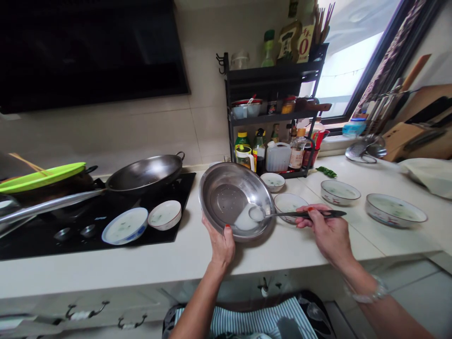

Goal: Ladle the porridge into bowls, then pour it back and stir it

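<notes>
My left hand (221, 246) grips the near rim of a steel mixing bowl (222, 197), which tilts toward the right. A small pool of cloudy white liquid (243, 221) has gathered at its low side. In my right hand (326, 228) is the black handle of a ladle (256, 214), its round head dipping into that pool. Just beyond the ladle stands a bowl (287, 203) of pale liquid, partly hidden by the ladle and my fingers. A smaller filled bowl (272, 181) sits behind it.
Filled bowls stand at right (341, 192) and far right (395, 209). A blue-rimmed bowl (125, 226) and a red-rimmed bowl (165, 215) rest on the black cooktop (155, 241), near a wok (146, 172). Behind is a black spice rack (271, 117). Green leaves (326, 172) lie on the counter.
</notes>
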Motion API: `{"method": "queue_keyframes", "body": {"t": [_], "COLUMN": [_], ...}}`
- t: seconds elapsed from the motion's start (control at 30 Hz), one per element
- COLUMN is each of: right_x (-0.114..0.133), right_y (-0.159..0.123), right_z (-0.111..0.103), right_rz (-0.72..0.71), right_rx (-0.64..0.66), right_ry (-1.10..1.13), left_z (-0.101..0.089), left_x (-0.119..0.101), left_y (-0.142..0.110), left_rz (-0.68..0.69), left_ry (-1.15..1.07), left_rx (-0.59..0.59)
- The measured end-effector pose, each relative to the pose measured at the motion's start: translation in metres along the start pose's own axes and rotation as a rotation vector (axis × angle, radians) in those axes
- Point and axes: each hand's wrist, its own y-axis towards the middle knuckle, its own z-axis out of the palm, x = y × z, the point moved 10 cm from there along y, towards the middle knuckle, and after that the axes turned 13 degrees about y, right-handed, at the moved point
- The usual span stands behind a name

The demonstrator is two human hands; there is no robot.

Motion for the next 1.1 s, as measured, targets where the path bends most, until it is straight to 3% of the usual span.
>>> {"method": "queue_keyframes", "body": {"t": [1.1], "right_x": [0.0022], "right_y": [0.0068], "right_z": [-0.0006], "right_rz": [0.011], "right_rx": [-0.055], "right_ry": [0.055], "left_z": [-0.002], "left_x": [-0.0042], "left_y": [0.0019], "left_rz": [0.001], "left_ry": [-0.029], "left_rx": [-0.014]}}
